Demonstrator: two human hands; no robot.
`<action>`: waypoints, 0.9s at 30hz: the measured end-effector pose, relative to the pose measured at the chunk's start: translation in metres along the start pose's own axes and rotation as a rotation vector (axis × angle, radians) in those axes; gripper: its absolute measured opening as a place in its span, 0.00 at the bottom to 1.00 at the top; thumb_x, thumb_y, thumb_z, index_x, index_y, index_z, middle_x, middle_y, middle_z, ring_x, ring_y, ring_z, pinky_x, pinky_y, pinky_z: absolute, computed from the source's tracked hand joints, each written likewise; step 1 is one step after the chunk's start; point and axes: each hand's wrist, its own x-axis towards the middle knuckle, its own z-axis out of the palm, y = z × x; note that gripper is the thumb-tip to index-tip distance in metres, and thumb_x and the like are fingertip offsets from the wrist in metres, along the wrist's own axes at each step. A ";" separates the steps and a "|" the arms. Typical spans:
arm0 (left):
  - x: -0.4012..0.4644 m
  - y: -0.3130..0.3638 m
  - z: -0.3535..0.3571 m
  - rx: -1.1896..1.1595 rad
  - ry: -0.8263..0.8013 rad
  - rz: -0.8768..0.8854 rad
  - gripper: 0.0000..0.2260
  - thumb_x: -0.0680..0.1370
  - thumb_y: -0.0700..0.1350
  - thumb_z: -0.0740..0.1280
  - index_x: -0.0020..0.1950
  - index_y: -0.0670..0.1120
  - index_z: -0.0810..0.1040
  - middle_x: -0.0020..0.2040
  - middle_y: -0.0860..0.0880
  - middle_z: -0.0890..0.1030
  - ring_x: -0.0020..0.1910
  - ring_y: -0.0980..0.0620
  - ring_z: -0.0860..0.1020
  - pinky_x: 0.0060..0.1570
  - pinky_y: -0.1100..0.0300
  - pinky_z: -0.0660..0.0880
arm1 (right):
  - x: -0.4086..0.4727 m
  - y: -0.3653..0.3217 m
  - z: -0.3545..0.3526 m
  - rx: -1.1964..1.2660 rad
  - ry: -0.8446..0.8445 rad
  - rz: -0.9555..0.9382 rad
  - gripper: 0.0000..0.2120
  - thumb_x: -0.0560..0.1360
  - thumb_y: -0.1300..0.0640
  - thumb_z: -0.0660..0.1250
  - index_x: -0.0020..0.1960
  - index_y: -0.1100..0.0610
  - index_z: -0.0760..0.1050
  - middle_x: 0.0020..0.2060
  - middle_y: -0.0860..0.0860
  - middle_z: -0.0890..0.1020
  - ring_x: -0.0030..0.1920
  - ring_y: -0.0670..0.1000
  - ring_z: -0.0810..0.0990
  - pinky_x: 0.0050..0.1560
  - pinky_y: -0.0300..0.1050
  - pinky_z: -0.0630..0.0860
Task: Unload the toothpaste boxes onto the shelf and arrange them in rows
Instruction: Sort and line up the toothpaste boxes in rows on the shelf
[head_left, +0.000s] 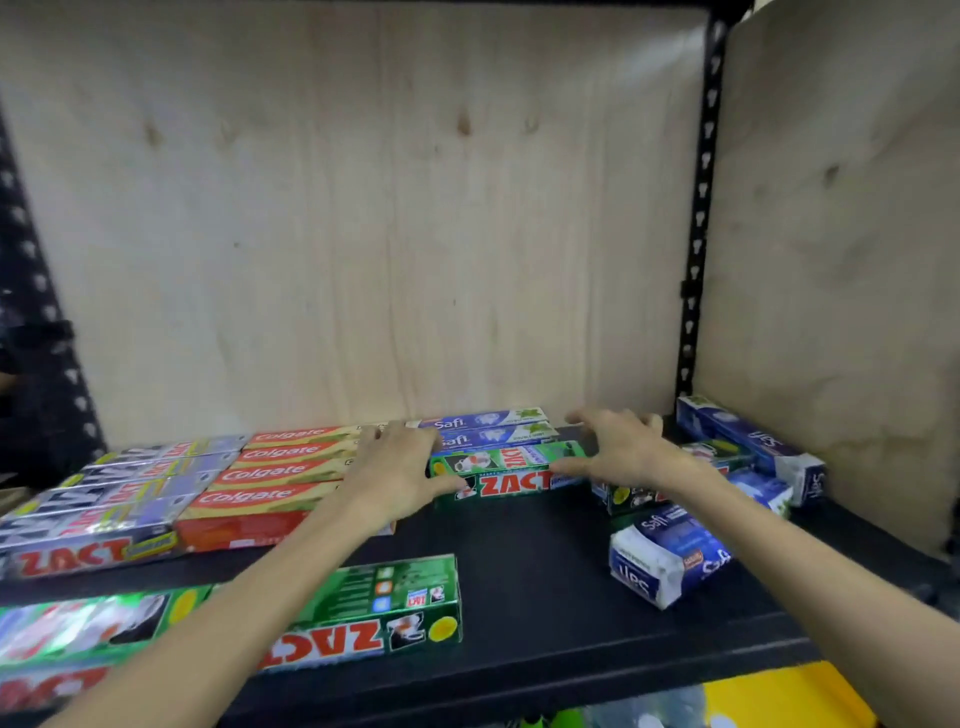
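On the black shelf (519, 561), backed by a plywood panel (363, 208), the toothpaste boxes lie in groups. Against the back edge toward the left end are four silver Zact boxes (104, 519) in a row, and just beside them four red Colgate boxes (275, 470). Next along the back edge come two blue Safi boxes (483, 428), with two green Zact boxes (511, 473) touching in front of them.

The left hand (395, 467) lies with fingers spread over the seam between the Colgate row and the green pair, thumb against the front green box's left end. The right hand (618, 447) is also spread, fingers arched over the right end of the same pair, thumb touching it.

Toward the right end lies a loose heap: at least three blue Safi boxes (748, 441) and two partly hidden green ones (628, 496), lying askew.

At the front edge, left, lies one large green Zact box (363, 618), its print upside down, with blurred packs (78, 623) beside it.
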 end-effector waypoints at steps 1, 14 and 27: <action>0.003 -0.001 0.005 -0.017 0.013 -0.024 0.27 0.73 0.69 0.67 0.63 0.52 0.76 0.58 0.52 0.81 0.62 0.49 0.74 0.62 0.51 0.65 | 0.004 0.001 0.003 0.035 -0.016 -0.002 0.36 0.72 0.32 0.70 0.74 0.46 0.67 0.68 0.48 0.77 0.71 0.54 0.70 0.66 0.53 0.57; -0.005 0.004 0.000 -0.178 0.002 -0.093 0.25 0.75 0.64 0.69 0.65 0.52 0.76 0.61 0.52 0.78 0.66 0.49 0.67 0.62 0.50 0.60 | -0.014 0.008 0.003 0.246 0.194 -0.075 0.29 0.64 0.34 0.77 0.61 0.46 0.80 0.55 0.45 0.84 0.58 0.48 0.79 0.64 0.53 0.66; -0.101 -0.101 -0.071 -0.569 0.021 -0.142 0.16 0.71 0.59 0.76 0.55 0.56 0.79 0.53 0.59 0.80 0.56 0.57 0.79 0.63 0.51 0.74 | -0.072 -0.100 0.008 0.586 0.059 -0.111 0.32 0.59 0.35 0.80 0.57 0.50 0.82 0.46 0.39 0.81 0.51 0.42 0.81 0.56 0.42 0.77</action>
